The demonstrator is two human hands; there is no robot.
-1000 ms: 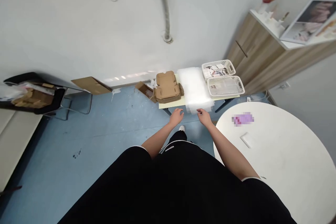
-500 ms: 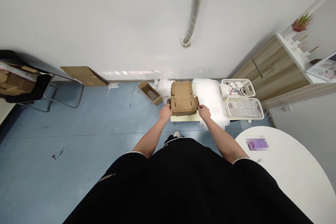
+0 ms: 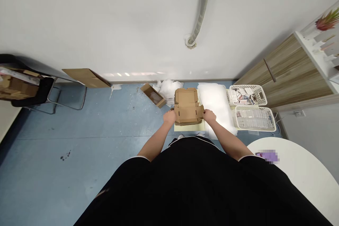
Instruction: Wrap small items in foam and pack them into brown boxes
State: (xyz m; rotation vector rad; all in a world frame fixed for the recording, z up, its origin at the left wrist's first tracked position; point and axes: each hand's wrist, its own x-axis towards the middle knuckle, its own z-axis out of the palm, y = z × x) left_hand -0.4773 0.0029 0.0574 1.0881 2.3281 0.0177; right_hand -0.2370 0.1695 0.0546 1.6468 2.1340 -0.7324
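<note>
A flattened cardboard box [image 3: 186, 111] lies unfolded on a small pale yellow table [image 3: 189, 127], apparently on top of more cardboard. My left hand [image 3: 170, 116] has its fingers closed on the box's left side flap. On the opposite side, my right hand [image 3: 209, 116] grips the right flap, which angles upward. Just right of the box is a stack of white foam sheets [image 3: 215, 104]. Fingertips of both hands are partly hidden at the flaps.
Two white plastic baskets, one with small packets [image 3: 261, 95] and one with clear plastic pieces [image 3: 271, 122], stand right. An open cardboard box [image 3: 153, 95] sits on the floor by a white bag [image 3: 169, 88]. A round white table [image 3: 299, 169] is at lower right.
The camera view has shifted, so the surroundings sit differently in the picture. Both hands stay at the cardboard box's side flaps, and the right flap now stands out more.
</note>
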